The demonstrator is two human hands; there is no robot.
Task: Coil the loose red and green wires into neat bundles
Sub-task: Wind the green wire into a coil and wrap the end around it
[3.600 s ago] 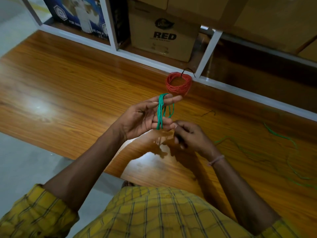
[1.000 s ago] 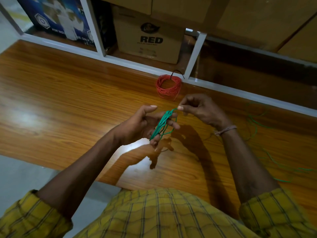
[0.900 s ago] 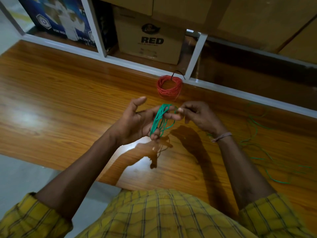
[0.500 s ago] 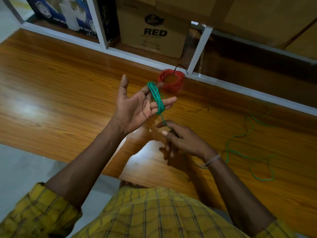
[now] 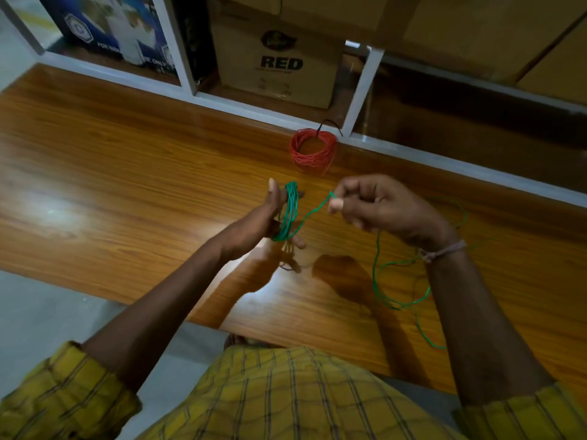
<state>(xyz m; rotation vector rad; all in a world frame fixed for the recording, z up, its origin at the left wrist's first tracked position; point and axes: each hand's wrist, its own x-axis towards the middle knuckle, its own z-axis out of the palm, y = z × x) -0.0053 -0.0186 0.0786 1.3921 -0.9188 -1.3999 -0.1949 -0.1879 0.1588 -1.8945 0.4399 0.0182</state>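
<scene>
Several loops of green wire (image 5: 289, 214) are wound around the spread fingers of my left hand (image 5: 270, 219), held edge-on above the wooden table (image 5: 127, 173). My right hand (image 5: 378, 206) pinches the same wire between thumb and forefinger, just right of the loops. From that pinch the loose green tail (image 5: 386, 282) drops under my right wrist and trails over the table to the right. A coiled red wire bundle (image 5: 313, 149), with a short black wire at its top, lies on the table beyond my hands.
A white-framed shelf (image 5: 362, 90) runs along the table's far edge. It holds a brown carton marked RED (image 5: 276, 63) and a blue printed box (image 5: 117, 30). Grey floor (image 5: 47, 312) lies below the table's near edge.
My right hand rose from below the left hand up to its right, drawing the wire across. My left hand turned from palm-up to edge-on. The loose tail lies closer to me.
</scene>
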